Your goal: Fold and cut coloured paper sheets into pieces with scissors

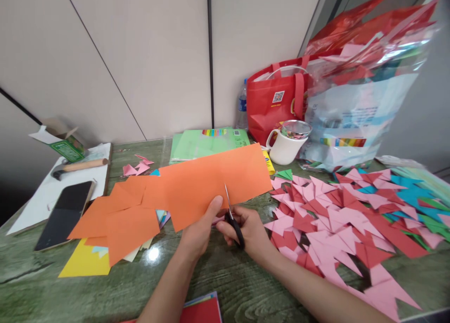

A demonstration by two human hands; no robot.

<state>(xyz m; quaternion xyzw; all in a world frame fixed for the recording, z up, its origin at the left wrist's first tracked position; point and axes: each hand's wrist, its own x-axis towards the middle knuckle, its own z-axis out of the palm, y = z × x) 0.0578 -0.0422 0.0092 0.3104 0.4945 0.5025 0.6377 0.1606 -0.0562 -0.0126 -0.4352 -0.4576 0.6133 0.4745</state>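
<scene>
My left hand (201, 229) pinches the near edge of a long orange paper strip (214, 180), thumb on top. My right hand (246, 229) grips black-handled scissors (234, 220) just to the right of it. The blades point up and away, with their tips partway into the strip's lower edge. Cut orange squares (123, 215) lie in a loose pile on the table to the left, over yellow and pale sheets.
A heap of folded pink, red and blue paper pieces (351, 215) covers the right side. Behind stand a white mug (286, 142), a red bag (276, 100) and a plastic bag of paper (358, 102). A phone (65, 215), a clipboard (45, 191) and green paper packs (207, 142) sit at left and back.
</scene>
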